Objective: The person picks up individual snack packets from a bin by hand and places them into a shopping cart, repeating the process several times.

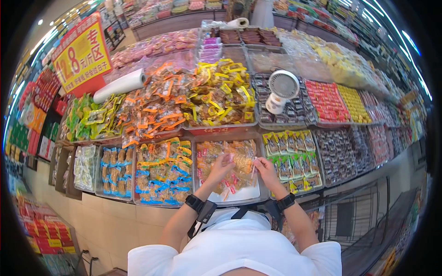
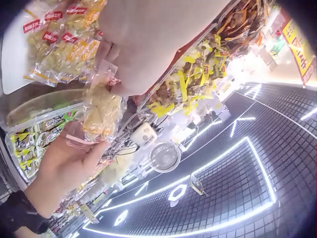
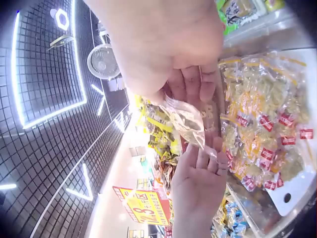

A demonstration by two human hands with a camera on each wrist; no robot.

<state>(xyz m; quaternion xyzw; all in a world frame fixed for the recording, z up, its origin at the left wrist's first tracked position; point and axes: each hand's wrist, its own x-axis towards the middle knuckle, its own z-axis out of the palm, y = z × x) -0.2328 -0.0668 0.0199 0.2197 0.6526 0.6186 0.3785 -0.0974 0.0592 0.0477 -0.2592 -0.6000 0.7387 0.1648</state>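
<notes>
A white tray (image 1: 244, 195) holds clear snack packets. Both hands, left hand (image 1: 222, 166) and right hand (image 1: 265, 169), pinch one snack packet (image 2: 101, 113), maybe dried fruit, above it.

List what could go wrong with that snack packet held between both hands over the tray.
1. Both hands, left hand and right hand, pinch one small clear packet by its edges; a thin grip like that may slip and drop it.
2. The white tray below is heaped with similar packets, so a dropped one would likely be lost among them.
3. Pulling from both ends might tear the wrapper.
</notes>
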